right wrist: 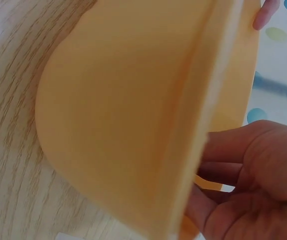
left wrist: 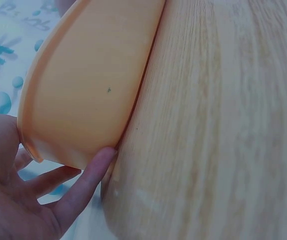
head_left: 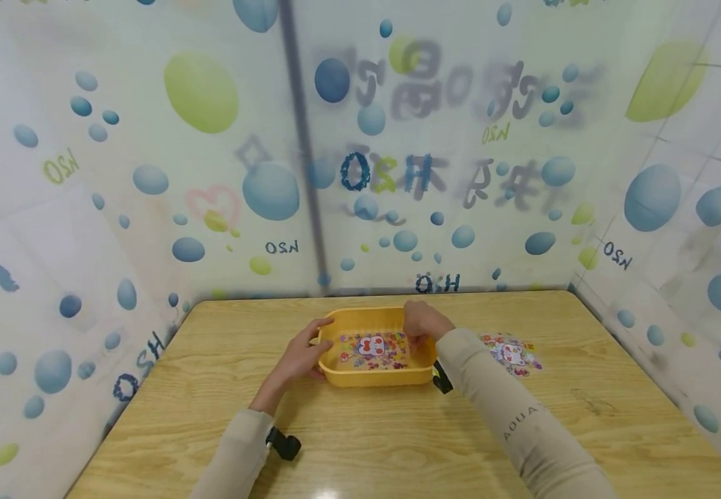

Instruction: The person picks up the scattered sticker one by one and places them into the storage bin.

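A yellow plastic basin rests on the wooden table. Inside, flat against its bottom, lies a colourful cartoon sticker sheet. My left hand holds the basin's left end; in the left wrist view the thumb is at the rim and a finger touches the outer wall low down. Over the right side reaches my right hand, its fingers bent down inside the basin near the sheet's right edge. In the right wrist view the basin's rim hides those fingertips, so what they touch cannot be seen.
A second cartoon sticker sheet lies on the wooden table, right of the basin, partly behind the right sleeve. Printed curtains with blue and green dots stand behind the table and at both sides.
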`<state>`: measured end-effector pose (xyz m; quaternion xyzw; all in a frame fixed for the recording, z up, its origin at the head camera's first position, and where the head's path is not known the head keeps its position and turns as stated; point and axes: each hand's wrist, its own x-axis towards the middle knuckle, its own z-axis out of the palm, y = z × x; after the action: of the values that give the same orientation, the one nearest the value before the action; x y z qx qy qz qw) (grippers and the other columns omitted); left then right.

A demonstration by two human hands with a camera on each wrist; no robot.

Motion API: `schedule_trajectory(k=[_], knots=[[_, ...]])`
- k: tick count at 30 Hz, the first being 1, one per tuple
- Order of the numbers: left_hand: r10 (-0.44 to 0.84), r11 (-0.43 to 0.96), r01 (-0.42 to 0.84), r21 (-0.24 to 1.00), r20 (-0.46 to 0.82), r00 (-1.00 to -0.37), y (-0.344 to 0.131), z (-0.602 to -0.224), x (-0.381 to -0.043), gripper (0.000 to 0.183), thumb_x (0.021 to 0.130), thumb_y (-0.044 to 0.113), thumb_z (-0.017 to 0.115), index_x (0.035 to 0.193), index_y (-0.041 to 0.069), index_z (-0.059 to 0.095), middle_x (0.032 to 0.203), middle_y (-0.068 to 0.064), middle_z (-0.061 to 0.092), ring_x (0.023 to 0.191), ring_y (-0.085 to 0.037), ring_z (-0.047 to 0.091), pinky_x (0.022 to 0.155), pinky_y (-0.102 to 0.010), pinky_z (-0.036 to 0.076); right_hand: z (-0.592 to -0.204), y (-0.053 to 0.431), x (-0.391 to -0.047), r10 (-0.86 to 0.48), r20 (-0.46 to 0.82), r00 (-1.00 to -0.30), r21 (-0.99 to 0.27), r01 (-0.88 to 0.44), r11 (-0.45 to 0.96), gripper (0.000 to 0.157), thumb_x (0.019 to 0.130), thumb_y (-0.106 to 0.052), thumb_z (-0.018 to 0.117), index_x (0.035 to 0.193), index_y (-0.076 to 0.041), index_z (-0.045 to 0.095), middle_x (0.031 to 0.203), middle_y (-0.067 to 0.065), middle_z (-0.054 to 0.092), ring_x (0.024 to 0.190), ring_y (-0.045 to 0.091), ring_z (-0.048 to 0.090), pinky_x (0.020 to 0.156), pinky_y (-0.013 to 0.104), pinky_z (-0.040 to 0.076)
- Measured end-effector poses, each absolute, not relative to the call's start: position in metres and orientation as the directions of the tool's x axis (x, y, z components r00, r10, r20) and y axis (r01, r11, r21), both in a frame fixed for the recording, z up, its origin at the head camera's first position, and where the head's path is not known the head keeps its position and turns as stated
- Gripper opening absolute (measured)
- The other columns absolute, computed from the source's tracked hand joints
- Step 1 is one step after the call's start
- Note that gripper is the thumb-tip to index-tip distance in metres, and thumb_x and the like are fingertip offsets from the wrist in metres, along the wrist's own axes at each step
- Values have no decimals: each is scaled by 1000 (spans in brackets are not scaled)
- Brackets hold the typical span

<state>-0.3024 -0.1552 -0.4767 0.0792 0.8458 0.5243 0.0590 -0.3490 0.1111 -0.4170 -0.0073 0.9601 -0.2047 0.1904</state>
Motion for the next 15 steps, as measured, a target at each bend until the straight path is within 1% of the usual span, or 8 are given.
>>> schedule_trajectory(k=[5, 7, 9, 12, 15], knots=[[188, 439, 66, 896, -19, -982, -155, -476, -301, 48, 96, 23, 57, 142, 33, 45, 149, -20, 38, 93, -28, 65, 49, -39, 58, -417, 111, -347, -109, -360, -926, -400, 48, 915, 21, 80, 3, 67, 101, 1, 62, 76, 13, 63, 57, 23, 64, 57, 29, 59], [183, 438, 62, 897, -21, -983, -155, -476, -301, 47, 97, 23, 57, 141, 33, 45, 149, -19, 38, 92, -27, 65, 49, -39, 58, -417, 111, -347, -109, -373, -921, -404, 56, 913, 16, 82, 2, 65, 98, 1, 62, 75, 14, 64, 58, 24, 64, 57, 30, 60], [179, 435, 58, 899, -23, -984, -155, -476, -301, 47, 97, 24, 57, 141, 34, 45, 149, -19, 38, 92, -28, 65, 48, -39, 58, -417, 110, -347, -107, -389, -915, -399, 62, 915, 12, 83, 1, 64, 95, 0, 64, 76, 15, 66, 62, 26, 66, 60, 32, 60], [171, 435, 53, 899, -24, -985, -155, -476, -301, 46, 96, 25, 57, 140, 36, 45, 150, -18, 37, 97, -30, 64, 48, -40, 58, -417, 107, -347, -94, -408, -908, -374, 72, 925, 7, 85, -1, 63, 92, -1, 66, 80, 16, 69, 69, 29, 69, 65, 34, 61], [171, 434, 55, 899, -22, -985, -155, -477, -301, 47, 97, 25, 57, 140, 36, 45, 151, -18, 36, 103, -33, 63, 48, -40, 58, -416, 104, -347, -86, -423, -902, -332, 66, 941, 9, 84, -2, 64, 93, -2, 66, 86, 16, 68, 75, 30, 70, 67, 35, 62]])
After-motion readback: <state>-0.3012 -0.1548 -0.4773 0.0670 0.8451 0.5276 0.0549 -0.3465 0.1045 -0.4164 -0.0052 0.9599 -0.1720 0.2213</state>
